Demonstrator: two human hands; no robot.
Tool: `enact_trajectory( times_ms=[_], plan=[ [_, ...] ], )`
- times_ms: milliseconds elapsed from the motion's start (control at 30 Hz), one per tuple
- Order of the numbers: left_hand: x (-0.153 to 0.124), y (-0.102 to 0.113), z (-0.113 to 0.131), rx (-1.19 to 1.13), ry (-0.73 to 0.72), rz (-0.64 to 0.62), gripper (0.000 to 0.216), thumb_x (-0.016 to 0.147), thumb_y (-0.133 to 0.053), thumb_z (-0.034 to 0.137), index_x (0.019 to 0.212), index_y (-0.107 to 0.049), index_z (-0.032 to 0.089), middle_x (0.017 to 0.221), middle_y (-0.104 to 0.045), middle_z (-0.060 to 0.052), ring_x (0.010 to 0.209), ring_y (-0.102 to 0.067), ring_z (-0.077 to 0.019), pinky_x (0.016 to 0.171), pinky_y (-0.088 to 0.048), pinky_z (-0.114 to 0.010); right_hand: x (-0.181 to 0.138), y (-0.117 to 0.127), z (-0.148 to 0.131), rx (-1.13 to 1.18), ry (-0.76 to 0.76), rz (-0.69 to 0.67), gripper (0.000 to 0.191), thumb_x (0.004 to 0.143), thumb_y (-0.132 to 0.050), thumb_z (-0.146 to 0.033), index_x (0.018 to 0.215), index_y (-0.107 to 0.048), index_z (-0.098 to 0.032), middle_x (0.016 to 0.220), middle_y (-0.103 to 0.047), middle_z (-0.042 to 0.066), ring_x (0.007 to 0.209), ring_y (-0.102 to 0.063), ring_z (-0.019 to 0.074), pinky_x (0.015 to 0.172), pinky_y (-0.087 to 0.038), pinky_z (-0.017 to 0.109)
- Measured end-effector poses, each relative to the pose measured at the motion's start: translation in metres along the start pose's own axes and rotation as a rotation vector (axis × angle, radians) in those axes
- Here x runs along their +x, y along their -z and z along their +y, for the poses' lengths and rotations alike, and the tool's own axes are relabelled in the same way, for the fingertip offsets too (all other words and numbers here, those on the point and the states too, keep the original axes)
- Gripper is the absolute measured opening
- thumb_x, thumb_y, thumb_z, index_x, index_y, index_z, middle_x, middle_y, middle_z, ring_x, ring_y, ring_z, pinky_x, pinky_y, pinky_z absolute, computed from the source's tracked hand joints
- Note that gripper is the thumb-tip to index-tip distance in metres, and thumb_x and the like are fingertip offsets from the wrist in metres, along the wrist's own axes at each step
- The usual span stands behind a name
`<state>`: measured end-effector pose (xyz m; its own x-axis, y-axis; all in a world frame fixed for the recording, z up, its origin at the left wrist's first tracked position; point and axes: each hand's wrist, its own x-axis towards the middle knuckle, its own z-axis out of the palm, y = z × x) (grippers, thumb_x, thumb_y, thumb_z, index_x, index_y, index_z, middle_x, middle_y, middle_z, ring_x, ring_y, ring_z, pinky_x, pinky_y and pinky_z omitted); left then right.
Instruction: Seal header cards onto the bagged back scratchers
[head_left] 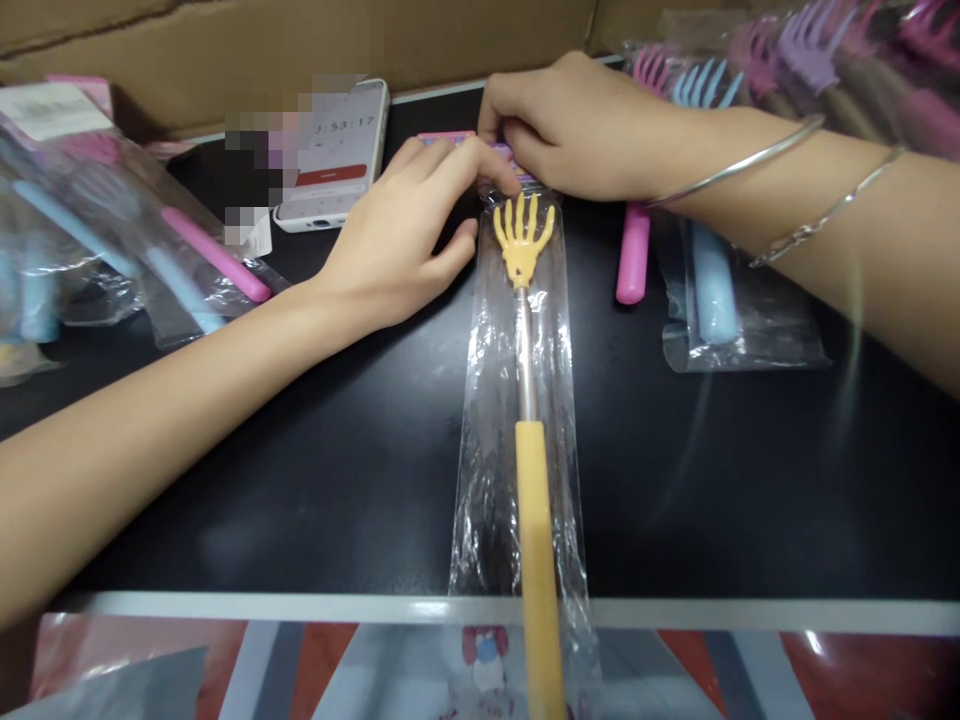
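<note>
A yellow back scratcher (534, 480) with a hand-shaped head and metal rod lies lengthwise in a clear plastic bag (487, 400). Its handle end sticks out past the table's near edge. At the bag's far end is a pink and purple card (448, 136), largely covered by my hands. My left hand (412, 225) is bent over the card, its index fingertip on the bag just above the scratcher's head and its thumb beside the bag. My right hand (574, 130) is closed at the card's right end, its fingertips bent down; their exact grip is partly hidden.
Bagged pink and blue back scratchers (180, 280) lie at the left. More scratchers, including a blue one (712, 285), lie under and beyond my right arm. A phone (337, 150) showing a timer rests near the cardboard wall (450, 45). The black table (360, 450) has a pale front edge.
</note>
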<state>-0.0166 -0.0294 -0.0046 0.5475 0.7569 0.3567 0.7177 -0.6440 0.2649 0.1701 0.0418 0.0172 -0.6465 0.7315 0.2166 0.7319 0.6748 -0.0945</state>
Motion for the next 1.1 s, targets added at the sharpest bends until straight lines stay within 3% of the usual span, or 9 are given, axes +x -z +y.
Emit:
enact_trajectory(
  times_ms=[267, 500, 733, 900, 1100],
  plan=[
    [0.0004, 0.0018, 0.0015, 0.056, 0.004, -0.026, 0.033, 0.087, -0.046, 0.019, 0.118, -0.055, 0.025, 0.125, -0.063, -0.005, 0.12, -0.053, -0.0289, 0.106, -0.041, -0.048, 0.0007, -0.0013, -0.0006, -0.005, -0.003, -0.006, 0.046, 0.093, -0.036, -0.013, 0.13, -0.063, -0.015, 0.123, -0.067, 0.009, 0.123, -0.062, 0.0314, 0.103, -0.049, 0.052],
    [0.0001, 0.0018, 0.0016, -0.003, 0.012, -0.02, 0.028, 0.09, -0.045, 0.026, 0.116, -0.057, 0.028, 0.126, -0.063, -0.004, 0.122, -0.052, -0.0316, 0.109, -0.038, -0.053, 0.0005, -0.0013, -0.0006, -0.014, -0.001, -0.003, 0.046, 0.092, -0.036, -0.014, 0.128, -0.063, -0.015, 0.122, -0.067, 0.01, 0.121, -0.063, 0.031, 0.101, -0.05, 0.05],
    [-0.002, 0.0018, 0.0042, 0.022, 0.015, 0.0, 0.03, 0.09, -0.045, 0.023, 0.117, -0.056, 0.033, 0.125, -0.063, -0.002, 0.123, -0.052, -0.0282, 0.106, -0.044, -0.049, 0.0018, -0.0019, 0.0016, -0.02, -0.019, -0.014, 0.049, 0.09, -0.034, -0.021, 0.129, -0.063, -0.017, 0.117, -0.069, 0.012, 0.114, -0.065, 0.0323, 0.095, -0.051, 0.05],
    [-0.0016, 0.0018, 0.0046, 0.064, 0.02, -0.012, 0.036, 0.087, -0.045, 0.016, 0.12, -0.056, 0.025, 0.126, -0.063, -0.006, 0.122, -0.053, -0.0273, 0.106, -0.045, -0.047, 0.0036, -0.0059, 0.0055, -0.055, -0.02, 0.0, 0.054, 0.088, -0.028, -0.029, 0.128, -0.063, -0.026, 0.116, -0.07, 0.006, 0.109, -0.065, 0.0218, 0.093, -0.05, 0.037],
    [-0.0024, 0.0009, 0.0045, 0.023, 0.015, 0.015, 0.037, 0.089, -0.042, 0.026, 0.122, -0.057, 0.036, 0.124, -0.064, -0.003, 0.122, -0.053, -0.0311, 0.105, -0.044, -0.053, 0.0043, -0.0078, 0.0061, -0.082, -0.049, 0.011, 0.059, 0.082, -0.025, -0.036, 0.128, -0.063, -0.031, 0.115, -0.071, 0.004, 0.105, -0.066, 0.0207, 0.087, -0.048, 0.033]
  ],
)
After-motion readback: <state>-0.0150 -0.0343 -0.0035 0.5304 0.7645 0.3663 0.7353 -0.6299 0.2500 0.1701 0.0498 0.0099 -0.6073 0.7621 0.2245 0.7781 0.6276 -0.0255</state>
